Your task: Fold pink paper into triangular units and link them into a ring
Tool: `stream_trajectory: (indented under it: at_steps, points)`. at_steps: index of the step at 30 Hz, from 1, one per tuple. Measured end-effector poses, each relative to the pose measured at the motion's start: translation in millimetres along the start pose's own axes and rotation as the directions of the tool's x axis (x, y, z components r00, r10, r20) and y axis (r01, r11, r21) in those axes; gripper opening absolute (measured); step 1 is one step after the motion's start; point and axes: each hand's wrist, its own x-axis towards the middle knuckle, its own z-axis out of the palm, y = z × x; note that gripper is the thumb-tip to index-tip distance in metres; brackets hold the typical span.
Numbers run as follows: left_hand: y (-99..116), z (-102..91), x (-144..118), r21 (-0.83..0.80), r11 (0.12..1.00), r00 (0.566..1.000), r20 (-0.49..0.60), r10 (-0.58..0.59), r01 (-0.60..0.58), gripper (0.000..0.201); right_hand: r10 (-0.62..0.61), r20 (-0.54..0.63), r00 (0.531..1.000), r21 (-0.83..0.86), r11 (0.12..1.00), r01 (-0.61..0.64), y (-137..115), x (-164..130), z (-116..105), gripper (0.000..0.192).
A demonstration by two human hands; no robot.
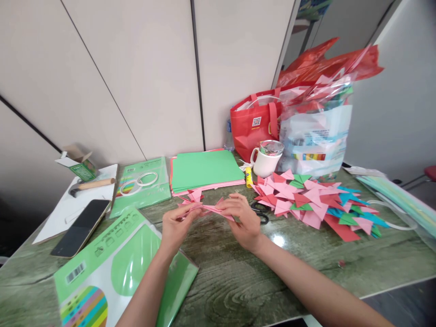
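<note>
Your right hand (pixel 243 222) covers most of the scissors (pixel 260 213). The paper pack (pixel 102 268) runs off the bottom edge; its label print is unreadable.

Matt pink paper piece (pixel 207 209) — glossy wood-grain table (pixel 238 281).

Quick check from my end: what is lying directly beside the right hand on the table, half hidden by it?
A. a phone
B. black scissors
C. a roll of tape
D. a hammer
B: the black scissors lie just behind the right hand, which pinches the pink folded paper together with the left hand.
</note>
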Motion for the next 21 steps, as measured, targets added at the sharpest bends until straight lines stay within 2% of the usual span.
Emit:
stream_trajectory:
  at_steps: [11,21]
  points:
    - [3.7,2.6,-1.9,0.036,0.998,0.998,0.006,0.057,-0.057,0.015,-0.025,-0.006,1.0,-0.014,1.0,0.025,0.6,-1.0,0.8,0.026]
    - [-0.1,2.5,-3.2,0.09,0.994,0.998,0.003,0.062,-0.062,0.016,-0.03,-0.004,1.0,-0.027,0.999,0.03,-1.3,1.3,0.3,0.028]
